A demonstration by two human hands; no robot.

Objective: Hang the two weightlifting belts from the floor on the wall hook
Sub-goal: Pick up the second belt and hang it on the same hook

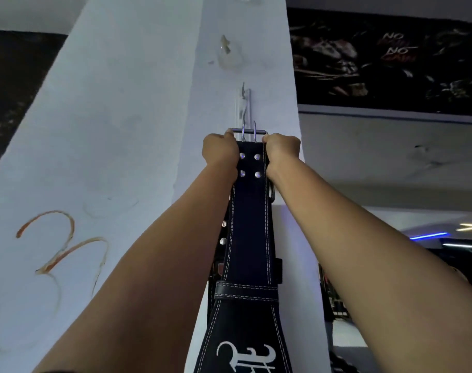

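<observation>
A black weightlifting belt (249, 232) with white stitching hangs down between my raised arms. Its metal buckle (247, 131) is at the top, two prongs pointing up, just below the metal wall hook (244, 102) on the white pillar. My left hand (220, 151) grips the belt's top left edge at the buckle. My right hand (282, 150) grips the top right edge. Behind this belt, a second belt (224, 239) with round studs shows at its left edge; what holds it is hidden.
The white pillar (138, 130) has an orange scribble (57, 243) at lower left and chipped plaster (228, 53) above the hook. A dark poster (385, 63) hangs on the wall to the right. Blue lights (428, 235) glow at far right.
</observation>
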